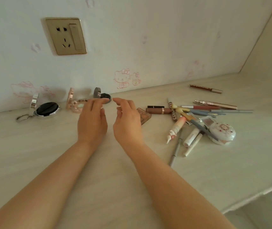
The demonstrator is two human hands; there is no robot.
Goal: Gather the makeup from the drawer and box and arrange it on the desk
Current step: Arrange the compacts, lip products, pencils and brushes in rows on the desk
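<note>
We count 3 open round compacts (pixel 75 103) by wall; our left hand (pixel 92 121) & right hand (pixel 127 123) loose, empty; pale desk (pixel 49 146) front bare.

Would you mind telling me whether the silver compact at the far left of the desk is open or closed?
Open: the silver compact has its lid standing upright, and the dark inside of its base faces up.

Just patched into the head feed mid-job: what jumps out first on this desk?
Two bare hands, left hand and right hand, reach toward three open compacts lined up along the wall. To the right lies a jumbled pile of makeup sticks, and a gold wall socket sits above.
</note>
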